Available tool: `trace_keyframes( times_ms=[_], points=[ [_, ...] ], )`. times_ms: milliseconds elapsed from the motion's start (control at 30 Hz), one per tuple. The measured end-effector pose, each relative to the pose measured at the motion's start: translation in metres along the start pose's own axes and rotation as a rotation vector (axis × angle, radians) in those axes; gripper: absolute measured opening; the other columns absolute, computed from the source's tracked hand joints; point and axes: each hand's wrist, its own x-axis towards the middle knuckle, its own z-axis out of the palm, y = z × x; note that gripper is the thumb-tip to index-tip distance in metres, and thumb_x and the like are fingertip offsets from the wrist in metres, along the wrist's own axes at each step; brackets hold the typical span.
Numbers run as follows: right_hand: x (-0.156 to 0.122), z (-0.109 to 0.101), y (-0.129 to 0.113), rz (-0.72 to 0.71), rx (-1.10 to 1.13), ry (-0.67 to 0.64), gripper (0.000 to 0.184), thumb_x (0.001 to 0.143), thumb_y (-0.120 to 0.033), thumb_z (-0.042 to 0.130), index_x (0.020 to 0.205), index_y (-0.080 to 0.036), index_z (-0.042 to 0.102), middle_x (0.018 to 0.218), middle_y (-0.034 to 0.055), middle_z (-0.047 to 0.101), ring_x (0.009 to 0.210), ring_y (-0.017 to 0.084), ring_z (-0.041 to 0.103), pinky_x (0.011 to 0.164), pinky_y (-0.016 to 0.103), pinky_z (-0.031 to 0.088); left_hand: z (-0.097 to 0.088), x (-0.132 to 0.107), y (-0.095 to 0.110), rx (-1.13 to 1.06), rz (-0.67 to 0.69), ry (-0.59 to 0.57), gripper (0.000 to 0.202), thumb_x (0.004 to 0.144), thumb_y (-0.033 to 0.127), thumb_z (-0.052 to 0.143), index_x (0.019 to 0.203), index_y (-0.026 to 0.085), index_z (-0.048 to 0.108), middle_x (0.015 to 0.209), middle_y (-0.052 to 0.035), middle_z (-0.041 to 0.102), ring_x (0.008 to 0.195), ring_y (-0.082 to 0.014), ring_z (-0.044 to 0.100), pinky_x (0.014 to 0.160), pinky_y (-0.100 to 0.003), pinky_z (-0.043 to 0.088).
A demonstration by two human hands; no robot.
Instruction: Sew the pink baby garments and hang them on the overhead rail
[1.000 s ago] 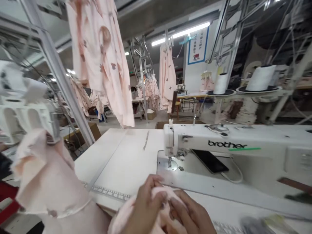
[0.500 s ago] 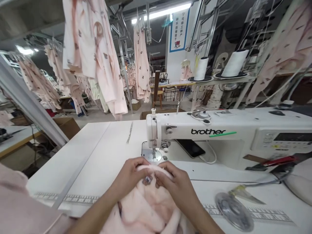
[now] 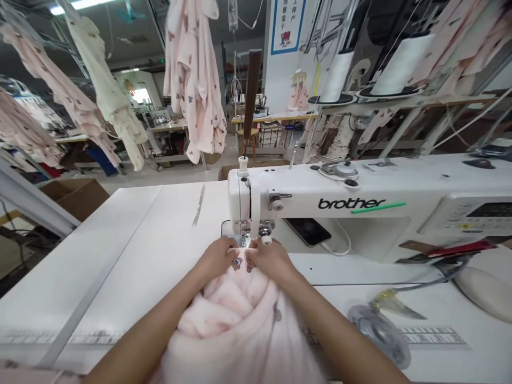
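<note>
At the far left a cardboard box (image 3: 76, 196) is seen on the floor beyond the white table (image 3: 132, 250), and pale pink garments (image 3: 196, 80) are hung on racks above and behind it. A thin dark strip (image 3: 199, 205) is laid on the table top, left of the machine head.

Near the middle, the left hand (image 3: 218, 260) is held with its fingers closed narrowly on the front edge of the pink fabric (image 3: 232, 309), which is bunched in folds on the table between both forearms and reaches up to the needle area (image 3: 244, 241) of the sewing machine (image 3: 360, 205). The right hand (image 3: 269, 260) is set just beside the left, its fingers likewise pinched on the same fabric edge, directly under the machine head. A small dark print on the fabric is visible between the two hands.

Further right, a phone (image 3: 309, 231) with a white cable is laid on the machine bed under the arm. Two white thread cones (image 3: 402, 64) are stood on a stand behind the machine. At the right front, a round clear disc (image 3: 378, 333) and a small pair of snips (image 3: 394, 306) are laid on the table, well apart from the hands
</note>
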Motion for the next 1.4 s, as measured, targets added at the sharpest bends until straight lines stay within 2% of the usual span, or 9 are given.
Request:
trace_keyframes(
  times_ms=[100, 233, 500, 800, 1200, 1400],
  points=[
    [0.008, 0.001, 0.004, 0.046, -0.016, -0.009, 0.011, 0.064, -0.017, 0.053, 0.053, -0.02, 0.055, 0.064, -0.0012, 0.063, 0.063, 0.015, 0.056, 0.051, 0.021, 0.034, 0.0, 0.009, -0.001, 0.027, -0.027, -0.015, 0.011, 0.071, 0.02, 0.045, 0.071, 0.017, 0.055, 0.064, -0.0002, 0.064, 0.059, -0.0148, 0.06, 0.059, -0.023, 0.042],
    [0.011, -0.001, 0.006, 0.096, -0.037, -0.009, 0.01, 0.064, -0.018, 0.054, 0.056, -0.019, 0.059, 0.061, 0.0008, 0.062, 0.062, 0.016, 0.056, 0.05, 0.022, 0.035, 0.001, 0.018, 0.002, 0.059, -0.09, 0.025, 0.012, 0.07, 0.02, 0.046, 0.07, 0.017, 0.058, 0.066, -0.0012, 0.066, 0.063, -0.0166, 0.061, 0.059, -0.023, 0.041],
    [0.01, -0.008, 0.002, 0.093, -0.09, 0.018, 0.014, 0.07, -0.017, 0.052, 0.058, -0.018, 0.059, 0.061, 0.0032, 0.062, 0.06, 0.016, 0.055, 0.052, 0.023, 0.035, 0.003, 0.018, 0.016, 0.076, -0.156, 0.037, 0.018, 0.071, 0.014, 0.041, 0.066, 0.017, 0.057, 0.059, -0.0015, 0.066, 0.065, -0.0173, 0.062, 0.059, -0.023, 0.041],
    [0.009, -0.001, 0.009, 0.035, -0.146, 0.092, 0.012, 0.071, -0.017, 0.055, 0.059, -0.017, 0.057, 0.067, 0.0052, 0.063, 0.066, 0.018, 0.056, 0.054, 0.023, 0.036, 0.007, 0.018, 0.012, 0.032, -0.141, 0.08, 0.02, 0.071, 0.008, 0.039, 0.081, 0.015, 0.055, 0.058, 0.0004, 0.064, 0.055, -0.0146, 0.062, 0.059, -0.024, 0.042],
    [0.009, 0.002, 0.008, 0.06, -0.175, 0.133, 0.01, 0.076, -0.019, 0.052, 0.073, -0.015, 0.06, 0.077, 0.0067, 0.064, 0.071, 0.018, 0.058, 0.059, 0.023, 0.038, 0.008, 0.018, 0.012, 0.019, -0.117, 0.09, 0.012, 0.073, 0.009, 0.041, 0.077, 0.016, 0.05, 0.061, 0.0001, 0.062, 0.056, -0.0143, 0.062, 0.059, -0.024, 0.042],
    [0.01, 0.003, 0.007, 0.056, -0.212, 0.146, 0.011, 0.075, -0.017, 0.051, 0.075, -0.015, 0.061, 0.073, 0.0057, 0.063, 0.066, 0.017, 0.056, 0.055, 0.023, 0.035, 0.01, 0.018, 0.013, 0.097, -0.128, 0.125, 0.011, 0.075, 0.009, 0.041, 0.078, 0.016, 0.049, 0.062, -0.0009, 0.063, 0.055, -0.0139, 0.061, 0.059, -0.024, 0.042]
  ],
)
